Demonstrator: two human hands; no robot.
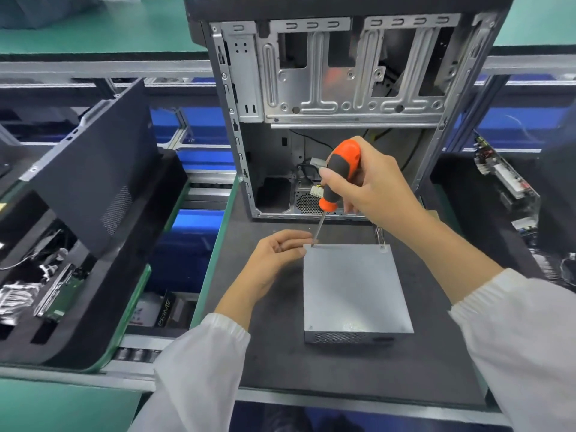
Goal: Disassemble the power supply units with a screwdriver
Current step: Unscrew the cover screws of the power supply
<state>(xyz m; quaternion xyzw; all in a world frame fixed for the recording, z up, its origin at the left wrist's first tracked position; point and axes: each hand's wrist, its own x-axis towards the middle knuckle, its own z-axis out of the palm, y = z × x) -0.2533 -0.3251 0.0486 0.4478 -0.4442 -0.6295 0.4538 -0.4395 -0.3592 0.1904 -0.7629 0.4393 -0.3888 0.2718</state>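
Note:
A grey metal power supply unit (355, 288) lies flat on the black mat, its vented side facing me. My right hand (371, 185) grips the orange and black handle of a screwdriver (339, 174). The shaft slants down and its tip sits on the screw at the unit's far left corner (312, 244). My left hand (277, 260) rests against the unit's far left edge, its fingertips by the shaft just above that screw. Another screw shows at the far right corner (382, 248).
An open computer case (343, 88) stands upright right behind the unit, cables and a white connector inside. A black side panel (93, 169) leans over a tray of parts on the left. Circuit boards (505, 182) lie at the right. Black mat (274, 353) lies nearer me.

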